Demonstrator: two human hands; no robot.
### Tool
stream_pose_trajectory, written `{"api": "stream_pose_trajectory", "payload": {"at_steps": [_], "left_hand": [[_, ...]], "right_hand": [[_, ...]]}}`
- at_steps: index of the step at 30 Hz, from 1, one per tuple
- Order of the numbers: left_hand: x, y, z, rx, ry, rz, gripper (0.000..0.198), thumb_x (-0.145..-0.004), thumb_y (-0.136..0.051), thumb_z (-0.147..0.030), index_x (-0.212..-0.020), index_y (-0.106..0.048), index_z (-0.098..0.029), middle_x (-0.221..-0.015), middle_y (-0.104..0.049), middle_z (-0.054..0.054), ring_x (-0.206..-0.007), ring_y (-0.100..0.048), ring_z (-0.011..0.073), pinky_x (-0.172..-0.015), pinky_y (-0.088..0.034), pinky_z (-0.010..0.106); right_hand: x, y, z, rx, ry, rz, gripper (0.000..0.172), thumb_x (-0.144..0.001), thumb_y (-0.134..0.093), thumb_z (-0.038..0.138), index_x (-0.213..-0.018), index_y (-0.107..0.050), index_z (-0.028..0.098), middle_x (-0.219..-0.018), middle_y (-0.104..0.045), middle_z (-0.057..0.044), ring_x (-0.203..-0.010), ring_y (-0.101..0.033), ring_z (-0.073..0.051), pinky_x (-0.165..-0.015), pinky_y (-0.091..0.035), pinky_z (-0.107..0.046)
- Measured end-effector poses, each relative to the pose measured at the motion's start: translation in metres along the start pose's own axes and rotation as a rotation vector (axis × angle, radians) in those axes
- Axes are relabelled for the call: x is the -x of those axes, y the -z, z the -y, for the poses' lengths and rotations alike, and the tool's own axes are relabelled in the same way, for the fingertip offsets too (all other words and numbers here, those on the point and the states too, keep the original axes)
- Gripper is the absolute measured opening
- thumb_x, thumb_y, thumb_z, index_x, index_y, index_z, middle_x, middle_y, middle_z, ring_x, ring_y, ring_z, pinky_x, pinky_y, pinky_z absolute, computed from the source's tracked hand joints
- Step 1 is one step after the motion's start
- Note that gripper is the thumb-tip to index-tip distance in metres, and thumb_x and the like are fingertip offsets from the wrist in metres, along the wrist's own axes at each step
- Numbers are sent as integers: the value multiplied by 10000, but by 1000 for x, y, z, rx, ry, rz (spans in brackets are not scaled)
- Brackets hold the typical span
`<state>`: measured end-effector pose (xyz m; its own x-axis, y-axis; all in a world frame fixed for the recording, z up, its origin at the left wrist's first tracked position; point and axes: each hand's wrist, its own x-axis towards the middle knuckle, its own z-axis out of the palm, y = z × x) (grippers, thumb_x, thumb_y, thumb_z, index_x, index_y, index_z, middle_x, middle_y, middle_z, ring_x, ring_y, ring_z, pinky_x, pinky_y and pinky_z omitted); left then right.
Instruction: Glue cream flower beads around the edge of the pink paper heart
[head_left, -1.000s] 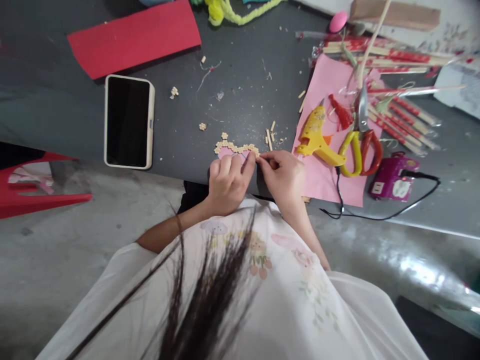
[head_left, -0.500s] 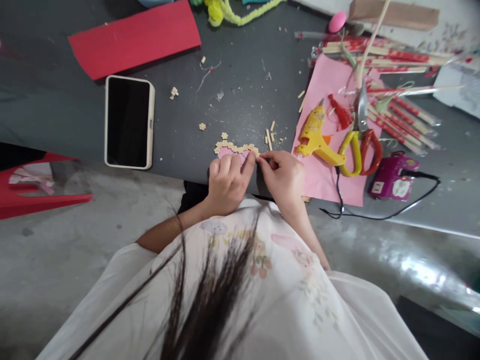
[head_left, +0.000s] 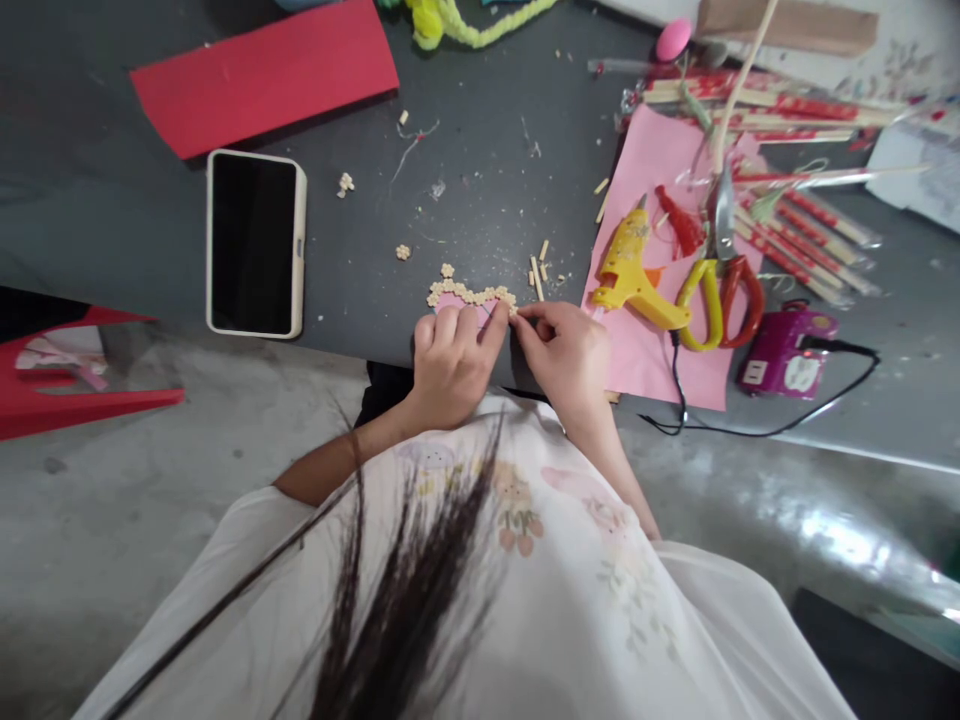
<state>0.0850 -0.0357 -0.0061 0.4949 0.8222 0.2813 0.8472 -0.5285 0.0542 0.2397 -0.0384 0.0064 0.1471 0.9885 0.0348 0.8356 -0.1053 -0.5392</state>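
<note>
A small pink heart-shaped piece (head_left: 454,300), edged along its top with a row of tiny tan wooden bits (head_left: 471,293), lies near the front edge of the dark table (head_left: 465,150). My left hand (head_left: 451,362) rests on it with fingers curled, pressing it down. My right hand (head_left: 564,355) is beside it, thumb and forefinger pinched at the right end of the tan row, on something too small to name. Both hands meet over the piece and hide its lower half.
A phone (head_left: 255,243) lies to the left, a red sheet (head_left: 264,75) behind it. To the right, a pink sheet (head_left: 660,340) carries a yellow glue gun (head_left: 636,275) and scissors (head_left: 721,285). A purple box (head_left: 784,352) with a black cord, chopstick packs (head_left: 795,220), loose wood bits (head_left: 541,270).
Hardly anything has moved. Both hands stay on the pink piece; the view has shifted very slightly.
</note>
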Motion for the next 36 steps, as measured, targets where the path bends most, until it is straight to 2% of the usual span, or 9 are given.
{"api": "stream_pose_trajectory", "payload": {"at_steps": [10,18,23,26,28,36], "left_hand": [[-1,0,8,129,9,2,398,-968,-431,-251,-1337,-578,-230,-940,-612,110,-988,-516,282,-818,-300,405],[-2,0,12,186,4,36,408,-948,-454,-236,-1336,-579,-229,-981,-612,114,-1027,-506,282,-843,-308,415],[-2,0,15,237,11,7,375,-927,-470,-211,-1266,-630,-235,-944,-623,97,-998,-511,265,-831,-300,409],[-3,-1,15,229,8,-28,405,-930,-468,-205,-1313,-595,-232,-929,-619,87,-953,-508,254,-821,-292,406],[-4,-1,15,212,2,-23,410,-943,-458,-213,-1335,-575,-237,-925,-617,83,-928,-502,249,-822,-291,405],[-8,2,14,160,-6,7,331,-956,-444,-230,-1229,-630,-249,-925,-615,85,-910,-497,245,-818,-291,403]], "right_hand": [[-1,0,0,-23,61,15,135,-891,-628,275,-879,-733,191,-724,-689,-18,-677,-605,-160,-626,-409,-279],[-2,-1,1,-38,24,43,172,-898,-598,306,-878,-724,190,-721,-671,-25,-671,-587,-163,-617,-380,-294],[-3,0,3,-30,27,49,170,-897,-606,303,-870,-730,189,-706,-667,-20,-657,-574,-157,-611,-370,-291],[-3,1,3,-27,25,58,159,-893,-617,288,-866,-733,183,-716,-675,-24,-660,-579,-159,-613,-367,-292],[-3,2,3,-28,27,61,156,-897,-613,282,-876,-732,183,-730,-681,-27,-670,-585,-162,-618,-370,-295],[-4,1,1,-32,8,24,119,-877,-648,280,-881,-729,193,-751,-695,-20,-686,-602,-164,-638,-402,-290]]}}
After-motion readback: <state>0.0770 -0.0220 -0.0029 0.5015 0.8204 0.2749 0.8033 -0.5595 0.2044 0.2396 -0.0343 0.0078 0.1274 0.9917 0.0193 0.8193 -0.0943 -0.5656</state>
